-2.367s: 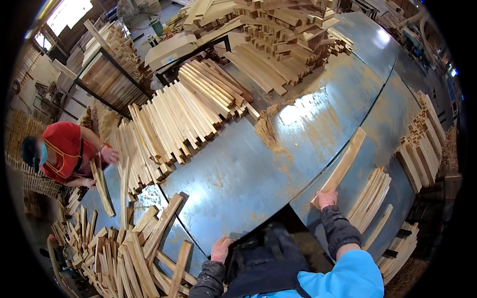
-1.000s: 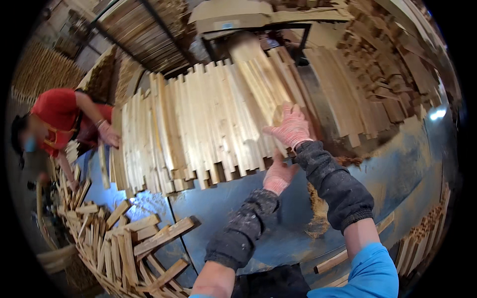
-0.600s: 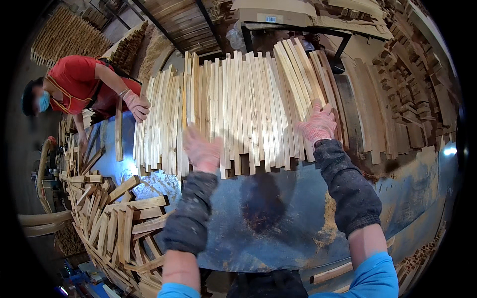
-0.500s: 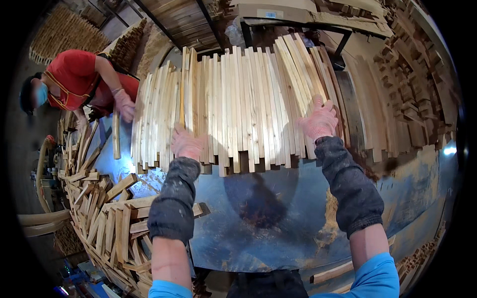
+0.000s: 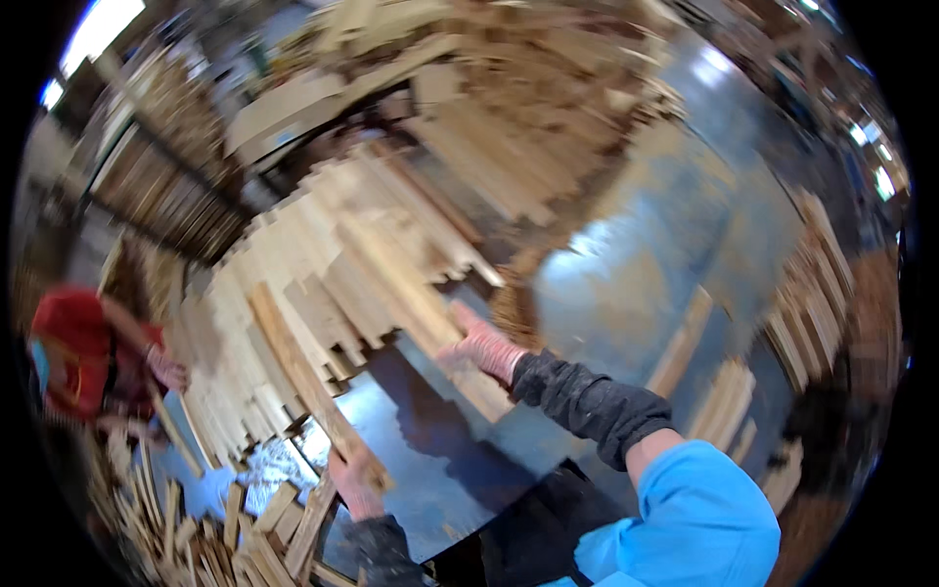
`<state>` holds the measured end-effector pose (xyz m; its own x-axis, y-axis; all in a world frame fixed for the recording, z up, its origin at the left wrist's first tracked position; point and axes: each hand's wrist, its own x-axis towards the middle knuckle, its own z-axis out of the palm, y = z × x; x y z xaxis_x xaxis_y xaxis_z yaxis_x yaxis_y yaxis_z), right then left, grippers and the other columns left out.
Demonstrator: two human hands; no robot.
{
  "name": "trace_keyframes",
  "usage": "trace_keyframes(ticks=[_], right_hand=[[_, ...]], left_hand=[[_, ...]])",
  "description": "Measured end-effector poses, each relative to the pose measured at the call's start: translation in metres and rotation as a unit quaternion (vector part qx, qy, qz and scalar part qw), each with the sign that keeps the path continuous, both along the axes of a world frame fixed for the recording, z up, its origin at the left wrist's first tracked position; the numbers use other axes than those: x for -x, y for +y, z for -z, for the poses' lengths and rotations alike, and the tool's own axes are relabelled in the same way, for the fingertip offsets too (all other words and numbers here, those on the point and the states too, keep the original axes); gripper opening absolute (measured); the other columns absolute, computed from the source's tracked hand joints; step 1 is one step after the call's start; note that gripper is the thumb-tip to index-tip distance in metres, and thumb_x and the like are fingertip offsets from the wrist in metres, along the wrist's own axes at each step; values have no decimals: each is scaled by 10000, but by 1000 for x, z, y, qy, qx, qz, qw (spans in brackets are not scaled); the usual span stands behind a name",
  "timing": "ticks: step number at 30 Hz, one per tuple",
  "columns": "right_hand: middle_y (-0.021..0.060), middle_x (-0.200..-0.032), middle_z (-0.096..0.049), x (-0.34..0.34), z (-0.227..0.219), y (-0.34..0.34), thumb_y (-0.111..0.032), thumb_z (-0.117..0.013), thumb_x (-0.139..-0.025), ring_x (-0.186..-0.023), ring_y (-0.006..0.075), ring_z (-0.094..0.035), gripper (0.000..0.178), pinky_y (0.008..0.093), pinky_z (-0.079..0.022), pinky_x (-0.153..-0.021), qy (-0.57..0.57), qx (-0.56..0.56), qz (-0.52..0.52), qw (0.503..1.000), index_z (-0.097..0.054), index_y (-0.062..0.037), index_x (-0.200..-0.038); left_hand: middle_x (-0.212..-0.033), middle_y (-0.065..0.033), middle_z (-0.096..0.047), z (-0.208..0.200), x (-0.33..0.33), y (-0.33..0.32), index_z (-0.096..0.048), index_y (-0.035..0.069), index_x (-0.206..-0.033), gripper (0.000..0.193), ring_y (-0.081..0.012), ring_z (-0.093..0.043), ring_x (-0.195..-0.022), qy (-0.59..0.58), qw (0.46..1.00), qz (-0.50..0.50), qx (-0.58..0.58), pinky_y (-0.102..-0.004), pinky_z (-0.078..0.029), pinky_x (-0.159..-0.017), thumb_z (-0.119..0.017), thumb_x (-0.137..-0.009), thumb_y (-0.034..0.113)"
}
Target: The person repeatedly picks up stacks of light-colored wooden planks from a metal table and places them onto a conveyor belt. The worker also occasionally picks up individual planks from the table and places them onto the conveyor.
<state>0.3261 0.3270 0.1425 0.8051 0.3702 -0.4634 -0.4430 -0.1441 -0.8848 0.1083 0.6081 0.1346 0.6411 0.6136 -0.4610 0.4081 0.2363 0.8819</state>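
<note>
My left hand (image 5: 354, 481), in a pinkish work glove, is closed around the near end of a darker wooden strip (image 5: 308, 386). That strip slants away over the row of pale wooden strips (image 5: 235, 333) lying side by side on the blue table (image 5: 626, 293). With my right hand (image 5: 487, 347), gloved alike, I grip pale wooden strips (image 5: 396, 284) near their close end. They also slant over the row; blur hides how many there are. Both held pieces reach past the row's near edge, above the tabletop.
A co-worker in red (image 5: 88, 342) stands at the left, a gloved hand by a strip. Loose wood pieces (image 5: 279, 563) are heaped at the lower left. Short bundles (image 5: 724, 401) and stacked strips (image 5: 812, 313) lie at the right. More boards (image 5: 489, 147) lie at the back.
My view has swung to the right. Both hands have left the row's top and drawn nearer, each now gripping wood lifted at an angle. The co-worker appears lower at the left.
</note>
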Motion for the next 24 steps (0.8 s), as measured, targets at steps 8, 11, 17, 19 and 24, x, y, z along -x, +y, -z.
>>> trace_keyframes(ticks=[8, 11, 17, 19, 24], right_hand=[[230, -1624, -464, 309, -32, -159, -324, -896, -715, -1457, 315, -493, 1261, 415, -395, -1219, 133, -172, 178, 960, -217, -31, -1737], [236, -1657, -444, 420, -35, -219, -345, -896, -682, -1492, 313, -469, 1289, 424, -364, -1245, 54, -97, 246, 963, -225, -17, -1733], [212, -1652, -452, 613, -66, -304, -266, -949, -744, -1485, 294, -481, 1253, 400, -426, -1196, 53, -99, 457, 882, -220, -29, -1736], [185, -1650, -457, 669, -58, -324, -253, -955, -742, -1489, 291, -479, 1250, 402, -426, -1200, 27, -98, 522, 847, -228, -40, -1737], [193, -1661, -445, 785, -77, -364, -258, -912, -783, -1461, 285, -515, 1231, 402, -442, -1193, 11, -145, 660, 737, -174, 1, -1734]], left_hand=[[-1152, -89, -624, 0, 164, -117, -489, -55, -1503, 809, -235, -647, -982, -30, 971, 201, 122, -388, -575, -893, -804, -788, 153], [-1111, -63, -646, -10, 193, -160, -524, -38, -1464, 749, -209, -650, -919, -16, 949, 287, 126, -350, -571, -862, -794, -781, 106], [-1081, -73, -672, -21, 234, -267, -574, -32, -1399, 644, -200, -664, -893, 6, 851, 493, 180, -348, -577, -825, -764, -804, 121], [-1045, -72, -683, -40, 254, -313, -609, -27, -1338, 557, -198, -669, -880, 22, 810, 556, 188, -346, -577, -819, -757, -821, 120], [-874, -65, -623, -70, 314, -426, -502, 37, -1444, 623, -183, -601, -593, 99, 734, 641, 200, -346, -540, -505, -730, -865, 18]])
